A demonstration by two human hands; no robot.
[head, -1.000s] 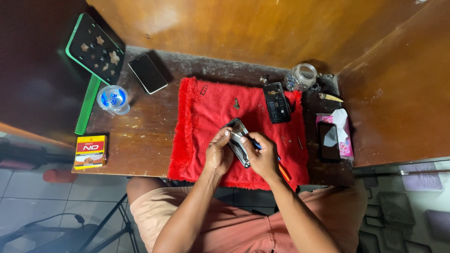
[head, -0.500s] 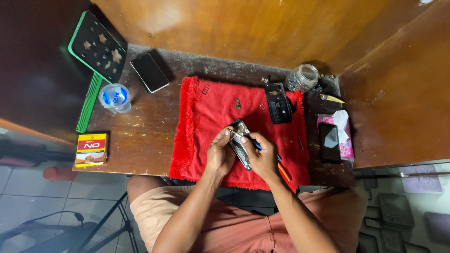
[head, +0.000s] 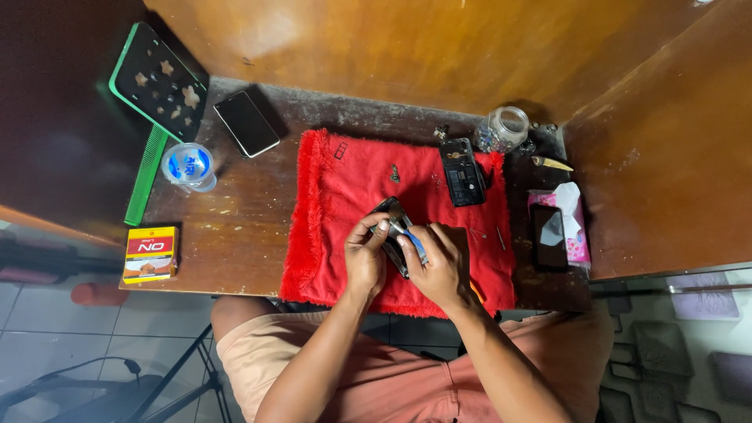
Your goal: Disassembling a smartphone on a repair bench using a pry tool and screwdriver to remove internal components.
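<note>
Little has shifted: both hands stay clamped on the phone (head: 395,227) over the red mat (head: 337,227); left hand (head: 364,254) steadies it, right hand (head: 435,262) pinches a blue tool (head: 415,241) at its 3 o'clock edge.

A single head-worn camera looks almost straight down from above the seated person, facing the scuffed brown wooden worktop (head: 235,235) and the lap below it. It sits fairly high, so the whole fringed red cloth mat (head: 352,188) and both forearms fit in frame. Wooden panel walls (head: 407,47) close the far and right sides; tiled floor (head: 47,337) shows at the lower left.
</note>
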